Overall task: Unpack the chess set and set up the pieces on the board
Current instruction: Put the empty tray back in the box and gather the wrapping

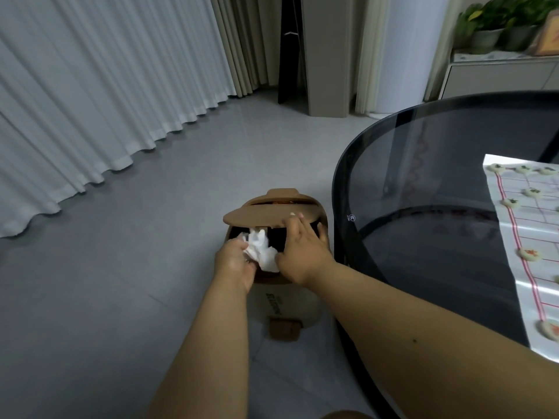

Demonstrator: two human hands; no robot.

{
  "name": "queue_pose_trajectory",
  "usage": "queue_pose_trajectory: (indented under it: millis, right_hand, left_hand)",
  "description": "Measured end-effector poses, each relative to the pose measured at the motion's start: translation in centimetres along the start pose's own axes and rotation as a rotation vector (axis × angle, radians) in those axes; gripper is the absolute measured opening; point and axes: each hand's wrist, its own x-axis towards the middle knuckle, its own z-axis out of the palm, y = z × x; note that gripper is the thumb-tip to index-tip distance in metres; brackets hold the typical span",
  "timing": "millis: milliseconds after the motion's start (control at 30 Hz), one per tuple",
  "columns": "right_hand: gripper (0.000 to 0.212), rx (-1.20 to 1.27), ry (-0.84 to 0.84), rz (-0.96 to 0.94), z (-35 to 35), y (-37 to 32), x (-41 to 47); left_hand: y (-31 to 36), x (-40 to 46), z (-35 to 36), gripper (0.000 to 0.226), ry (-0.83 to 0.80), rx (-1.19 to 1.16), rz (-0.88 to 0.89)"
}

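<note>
The frame's right edge cuts off the board (526, 267); the bin (290, 297) interior stays dark; piece markings too small.

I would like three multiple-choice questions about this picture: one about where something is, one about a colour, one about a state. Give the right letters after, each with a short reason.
1. Where does the bin stand?
A. on the glass table
B. on the floor beside the table
C. on the cabinet

2. What colour is the bin's swing lid?
A. brown
B. blue
C. white

3. What does the left hand do?
A. rests flat on the floor
B. holds a chess piece
C. grips crumpled white paper at the bin's opening

Answers: 1 B, the bin sits on the floor tiles left of the round table. 2 A, the lid is brown. 3 C, its fingers close on the paper.
</note>
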Motion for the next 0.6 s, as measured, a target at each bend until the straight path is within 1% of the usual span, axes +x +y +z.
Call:
queue_pose_trajectory:
  millis: [67, 133, 200, 300, 367, 433, 500, 600]
  right_hand:
    - [0.059, 0.082, 0.018, 0.006, -0.3, -0.2, -0.1]
    - [0.058, 0.131, 0.044, 0.012, -0.5, -0.3, -0.3]
    - [0.056, 0.176, 0.060, 0.027, -0.5, -0.3, -0.4]
    - [0.054, 0.225, 0.073, 0.052, -0.5, -0.2, -0.2]
    - [0.057, 0.247, 0.093, 0.071, -0.5, -0.2, -0.1]
    - [0.062, 0.299, 0.112, 0.092, -0.8, -0.3, 0.0]
    - [0.065, 0.372, 0.123, 0.115, -1.2, -0.2, 0.0]
    - [0.072, 0.400, 0.129, 0.130, -1.0, 0.1, 0.4]
  left_hand:
    - [-0.5, 1.5, 0.7, 0.027, 0.071, 0.178, 0.066]
    - [-1.2, 2.7, 1.2, 0.021, 0.145, 0.383, 0.089]
    - [-1.8, 3.7, 1.7, 0.032, 0.205, 0.606, 0.096]
    - [-2.1, 4.4, 2.2, 0.040, 0.178, 0.839, 0.174]
    - [-2.1, 4.8, 2.1, 0.046, 0.174, 1.053, 0.233]
    - [-2.0, 4.8, 1.6, 0.041, 0.167, 1.202, 0.286]
    - [-1.8, 5.0, 0.8, 0.039, 0.104, 1.229, 0.340]
    - [-1.7, 4.9, -0.4, 0.037, 0.031, 1.078, 0.375]
